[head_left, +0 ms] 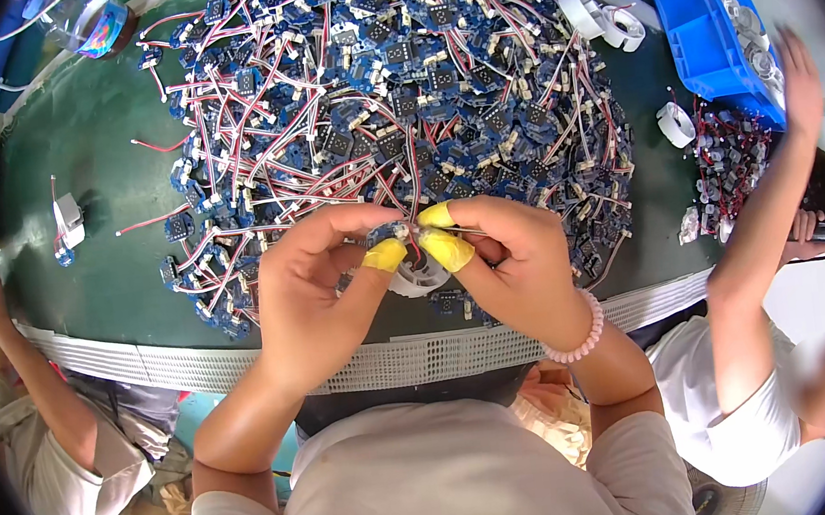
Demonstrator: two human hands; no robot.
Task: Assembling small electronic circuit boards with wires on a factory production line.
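My left hand is closed in a pinch on a small blue circuit board, its thumb wrapped in yellow tape. Facing it, my right hand has a yellow-taped thumb and index finger pinched on the end of a thin wire lead; the plug itself is mostly hidden. The fingertips of both hands nearly meet. Just under them sits a white round plastic housing, partly covered by my thumbs. A wide heap of blue circuit boards with red, white and black leads spreads beyond my hands.
A white part with a lead lies left on the green table. White rings lie far right beside blue bins. Small wired parts are heaped at right. Co-workers' arms reach in at both sides.
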